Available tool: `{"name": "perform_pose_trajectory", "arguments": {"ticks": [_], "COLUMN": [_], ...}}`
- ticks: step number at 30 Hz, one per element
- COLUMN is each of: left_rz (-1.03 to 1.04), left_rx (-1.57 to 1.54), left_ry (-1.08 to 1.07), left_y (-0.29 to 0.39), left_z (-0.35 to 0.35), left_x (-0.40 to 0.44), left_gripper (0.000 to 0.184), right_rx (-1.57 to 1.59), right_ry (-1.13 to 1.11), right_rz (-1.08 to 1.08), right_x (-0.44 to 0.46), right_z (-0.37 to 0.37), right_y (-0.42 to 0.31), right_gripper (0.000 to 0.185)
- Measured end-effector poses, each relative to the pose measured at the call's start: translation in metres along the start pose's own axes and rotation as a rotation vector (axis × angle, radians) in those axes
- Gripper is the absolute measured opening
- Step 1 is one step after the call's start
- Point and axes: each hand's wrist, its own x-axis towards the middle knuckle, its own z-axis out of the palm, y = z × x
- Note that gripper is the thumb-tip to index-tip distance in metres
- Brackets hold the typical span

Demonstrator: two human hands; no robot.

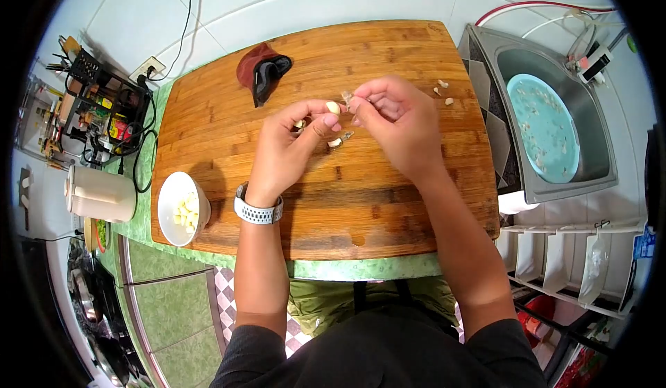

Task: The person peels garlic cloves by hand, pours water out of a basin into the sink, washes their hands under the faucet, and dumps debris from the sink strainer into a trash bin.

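My left hand [291, 138] pinches a pale garlic clove [333, 107] between thumb and forefinger above the wooden board [388, 214]. More garlic [300, 124] shows within its curled fingers. Close beside it, my right hand [397, 121] is closed on a thin piece of garlic skin [347, 97] at its fingertips. Below the hands, another garlic clove [335, 142] lies on the board with a bit of peel. To the left, a white bowl [165, 204] holds several peeled cloves [186, 213].
A dark red and black cloth item [263, 71] lies at the board's back. Garlic scraps [444, 91] are scattered toward the right edge. Beyond stands a metal sink [596, 156] with a turquoise basin [544, 128]. A black rack [104, 104] and a cream container [104, 194] stand at left.
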Motion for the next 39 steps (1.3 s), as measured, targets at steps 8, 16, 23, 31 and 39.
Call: {"name": "perform_pose_trajectory", "arguments": {"ticks": [8,16,23,31,39], "left_rz": [0.089,0.118,0.171,0.142,0.159], "left_rx": [0.201,0.329,0.366,0.269,0.269], "left_ry": [0.097,0.147,0.146,0.138,0.109], "left_y": [-0.004,0.001,0.002,0.005,0.009], "left_z": [0.0,0.001,0.0,0.001,0.001], "left_x": [0.001,0.0,0.0,-0.001,-0.003], "left_gripper": [0.014,0.012,0.014,0.013,0.012], "right_rx": [0.297,0.292,0.321,0.349,0.321], "right_ry": [-0.265,-0.282,-0.317,-0.301,-0.321], "right_rz": [0.323,0.311,0.376,0.403,0.402], "right_x": [0.003,0.002,0.003,0.004,0.004], "right_z": [-0.008,-0.007,-0.011,-0.011,-0.013], "right_y": [-0.01,-0.006,-0.008,-0.011,-0.01], "right_gripper": [0.012,0.015,0.011,0.01,0.008]}}
